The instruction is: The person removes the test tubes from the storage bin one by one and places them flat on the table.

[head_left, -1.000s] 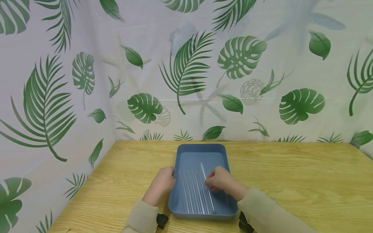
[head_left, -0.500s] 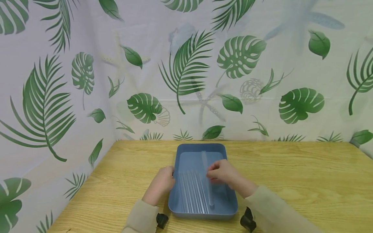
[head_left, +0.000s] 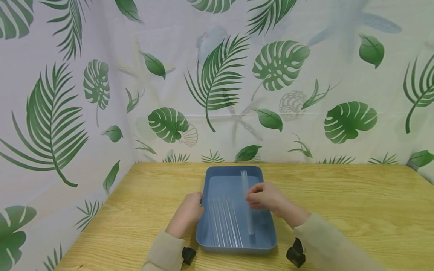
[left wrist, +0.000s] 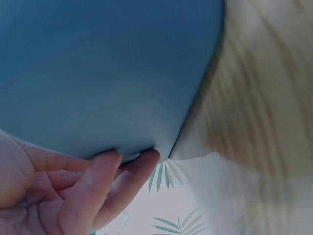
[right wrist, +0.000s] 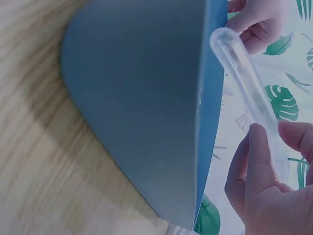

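Note:
My right hand (head_left: 268,197) pinches a clear test tube (head_left: 250,225) between thumb and fingertips, over the right part of a blue tray (head_left: 236,250). In the right wrist view the tube's rounded closed end (right wrist: 227,41) points away from the hand, above the tray's rim. Several more clear test tubes (head_left: 224,224) lie side by side lengthwise in the tray's left front part. My left hand (head_left: 188,211) holds the tray's left side at the rim. The left wrist view has its curled fingertips (left wrist: 106,161) against the tray's outer wall; the thumb is hidden there.
The tray stands on a wood-grain table (head_left: 339,210), its far end near the back edge. A leaf-printed cloth (head_left: 298,75) hangs behind the table and along its left. Black wrist mounts (head_left: 296,254) sit by both sleeves.
The right hand has lifted one test tube off the right end of the row and carried it right and farther back. The left hand and tray stay in place.

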The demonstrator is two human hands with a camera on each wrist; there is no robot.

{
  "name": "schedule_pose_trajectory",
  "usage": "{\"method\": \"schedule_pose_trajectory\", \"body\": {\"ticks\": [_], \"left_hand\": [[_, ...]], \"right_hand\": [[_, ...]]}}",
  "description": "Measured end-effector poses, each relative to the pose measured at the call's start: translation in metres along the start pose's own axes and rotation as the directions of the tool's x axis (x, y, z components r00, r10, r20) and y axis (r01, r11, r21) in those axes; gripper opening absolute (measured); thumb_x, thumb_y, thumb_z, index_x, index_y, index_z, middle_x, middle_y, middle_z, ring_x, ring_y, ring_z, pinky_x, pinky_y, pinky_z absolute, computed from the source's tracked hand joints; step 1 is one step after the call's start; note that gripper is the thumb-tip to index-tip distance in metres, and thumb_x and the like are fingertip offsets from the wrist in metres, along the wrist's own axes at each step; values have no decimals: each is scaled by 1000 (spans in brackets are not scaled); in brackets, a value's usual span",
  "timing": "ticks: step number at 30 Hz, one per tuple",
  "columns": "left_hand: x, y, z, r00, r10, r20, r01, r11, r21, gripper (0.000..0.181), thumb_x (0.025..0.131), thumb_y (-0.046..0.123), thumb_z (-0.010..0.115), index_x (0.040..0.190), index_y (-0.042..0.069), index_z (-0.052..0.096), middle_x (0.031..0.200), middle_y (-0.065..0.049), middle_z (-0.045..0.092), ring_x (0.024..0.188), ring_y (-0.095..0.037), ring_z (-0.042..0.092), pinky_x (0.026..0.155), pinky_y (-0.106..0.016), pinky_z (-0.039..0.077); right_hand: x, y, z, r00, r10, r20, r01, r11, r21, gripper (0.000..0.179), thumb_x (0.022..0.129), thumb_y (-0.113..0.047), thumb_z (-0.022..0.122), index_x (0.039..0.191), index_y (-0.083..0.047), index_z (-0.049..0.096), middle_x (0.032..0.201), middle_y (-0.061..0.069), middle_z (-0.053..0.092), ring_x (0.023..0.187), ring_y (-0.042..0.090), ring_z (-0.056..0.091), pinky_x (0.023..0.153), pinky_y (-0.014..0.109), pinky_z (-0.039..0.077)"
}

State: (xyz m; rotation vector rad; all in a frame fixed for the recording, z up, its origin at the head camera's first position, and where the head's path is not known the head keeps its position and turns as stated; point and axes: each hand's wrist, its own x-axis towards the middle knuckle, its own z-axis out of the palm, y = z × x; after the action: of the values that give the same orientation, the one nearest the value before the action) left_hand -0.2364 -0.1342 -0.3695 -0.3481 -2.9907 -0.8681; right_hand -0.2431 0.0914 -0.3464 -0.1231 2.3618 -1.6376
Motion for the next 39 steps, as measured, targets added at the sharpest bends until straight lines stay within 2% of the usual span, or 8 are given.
{"method": "schedule_pose_trajectory", "body": {"ticks": [7,18,26,33,39], "left_hand": [[0,0,1,1000,16,-20,-15,1000,10,21,76,-10,45,93,-11,57,84,-17,59,68,-19,49,57,-32,44],[0,1,0,1000,-8,-2,8,1000,15,24,78,-10,45,99,-12,56,89,-19,59,70,-19,50,58,-32,44],[0,1,1,1000,2,-9,-2,1000,15,23,76,-10,44,95,-11,57,82,-16,58,66,-18,48,56,-32,43],[-1,0,2,1000,-13,-6,13,1000,5,27,78,-10,45,103,-14,55,93,-22,58,70,-19,50,59,-32,45],[-1,2,2,1000,-21,-5,21,1000,-7,28,78,-10,44,105,-14,54,95,-22,58,70,-19,50,58,-32,45]], "right_hand": [[-3,2,-13,1000,-2,18,1,1000,31,18,82,-4,56,94,9,54,89,13,57,76,18,58,72,34,49],[-7,14,-32,1000,23,-2,-23,1000,18,14,82,-3,56,90,8,52,87,12,56,73,16,57,71,33,49],[-12,23,-45,1000,19,-1,-18,998,63,14,81,-1,55,89,10,51,83,10,56,69,13,56,69,31,50],[-11,32,-56,999,37,-1,-37,997,61,15,81,-2,56,89,10,51,84,10,56,68,12,56,67,29,50],[-12,35,-61,999,47,4,-47,998,31,17,82,-4,55,91,11,53,87,12,57,71,13,57,66,28,50]]}}
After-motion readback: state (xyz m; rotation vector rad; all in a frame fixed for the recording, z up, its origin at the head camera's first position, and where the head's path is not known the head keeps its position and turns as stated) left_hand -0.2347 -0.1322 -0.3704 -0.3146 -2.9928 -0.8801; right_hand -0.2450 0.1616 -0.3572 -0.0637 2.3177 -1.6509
